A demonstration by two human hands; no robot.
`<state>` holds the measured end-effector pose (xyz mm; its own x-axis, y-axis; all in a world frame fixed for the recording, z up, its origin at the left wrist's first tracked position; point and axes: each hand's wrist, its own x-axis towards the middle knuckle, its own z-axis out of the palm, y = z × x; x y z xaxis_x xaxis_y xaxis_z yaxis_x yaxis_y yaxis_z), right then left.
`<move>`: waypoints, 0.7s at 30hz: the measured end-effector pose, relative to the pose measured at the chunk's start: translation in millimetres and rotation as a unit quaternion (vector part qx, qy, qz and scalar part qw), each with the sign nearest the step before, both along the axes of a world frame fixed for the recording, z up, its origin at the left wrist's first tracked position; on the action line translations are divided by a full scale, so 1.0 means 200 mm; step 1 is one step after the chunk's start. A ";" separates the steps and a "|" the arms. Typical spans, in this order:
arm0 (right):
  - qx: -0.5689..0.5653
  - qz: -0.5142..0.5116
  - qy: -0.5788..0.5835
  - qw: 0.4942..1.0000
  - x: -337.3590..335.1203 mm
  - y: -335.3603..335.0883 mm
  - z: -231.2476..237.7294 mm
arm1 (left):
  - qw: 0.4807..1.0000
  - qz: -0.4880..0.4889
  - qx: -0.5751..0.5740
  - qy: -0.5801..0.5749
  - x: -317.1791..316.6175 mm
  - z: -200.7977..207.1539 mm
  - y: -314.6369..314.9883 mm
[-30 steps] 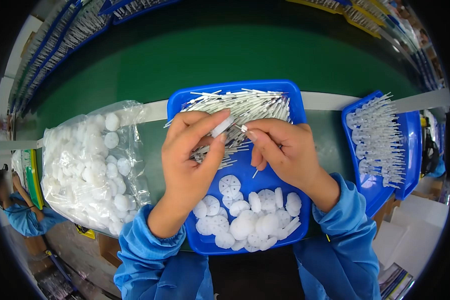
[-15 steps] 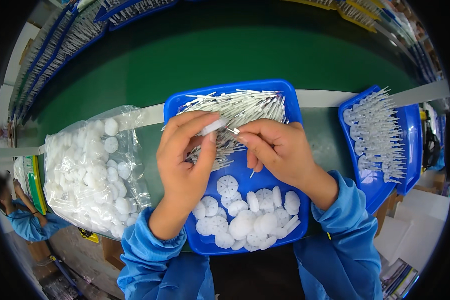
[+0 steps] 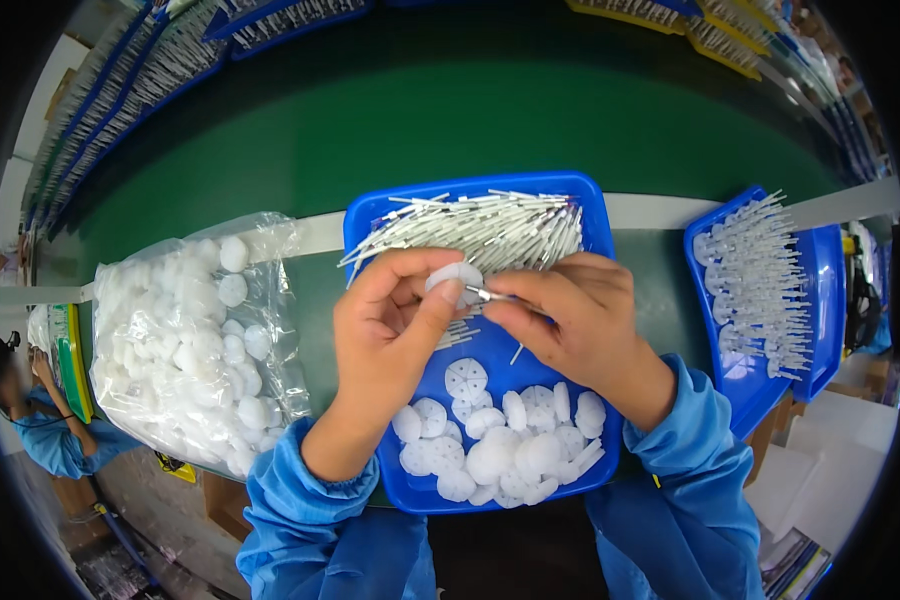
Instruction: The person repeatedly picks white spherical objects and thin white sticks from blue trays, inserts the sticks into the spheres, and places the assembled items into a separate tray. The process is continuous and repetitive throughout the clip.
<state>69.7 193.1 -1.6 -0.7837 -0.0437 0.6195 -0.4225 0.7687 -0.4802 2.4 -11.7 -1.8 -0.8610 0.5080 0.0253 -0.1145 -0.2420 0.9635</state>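
My left hand [image 3: 382, 325] pinches a round white plastic disc [image 3: 448, 274] between thumb and fingers, its flat face partly showing. In my right hand [image 3: 582, 318] is a thin white stick with a shiny metal end [image 3: 484, 294]. That end meets the disc near its middle; whether it has gone in, I cannot tell. Both hands hover over a blue tray [image 3: 598, 215]. Its far half holds a heap of thin white sticks [image 3: 485, 228], partly covered by my hands. Loose white discs [image 3: 505, 452] are piled in its near half.
Left of the tray lies a clear plastic bag [image 3: 170, 350] full of white discs. At right, blue trays [image 3: 818, 300] carry rows of discs with sticks fitted [image 3: 755, 280]. More filled trays [image 3: 300, 25] line the far edge of the green table [image 3: 450, 110]. Another person [image 3: 55, 430] sits far left.
The disc has turned from nearly edge-on to show more of its face. My hands sit slightly lower and further right, and the stick's metal end now touches the disc.
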 end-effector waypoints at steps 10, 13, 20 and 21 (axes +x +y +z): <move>0.059 0.000 0.072 0.996 0.00 0.01 0.02 | 0.996 -0.038 0.032 -0.072 -0.01 -0.01 -0.02; 0.068 0.001 0.079 0.995 0.00 0.00 0.03 | 0.997 -0.036 0.014 -0.068 -0.03 -0.01 -0.02; 0.099 -0.013 0.093 0.991 0.01 0.00 0.04 | 0.998 -0.020 0.006 -0.061 -0.01 0.01 -0.01; 0.111 -0.022 0.118 0.987 0.00 0.00 -0.01 | 0.998 -0.017 0.019 -0.052 -0.01 0.00 -0.02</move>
<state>70.2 193.5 -2.7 -0.6233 -0.1675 0.7638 -0.4655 0.8643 -0.1903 0.1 -15.0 -1.5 -0.8419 0.5379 -0.0432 -0.2215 -0.2715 0.9366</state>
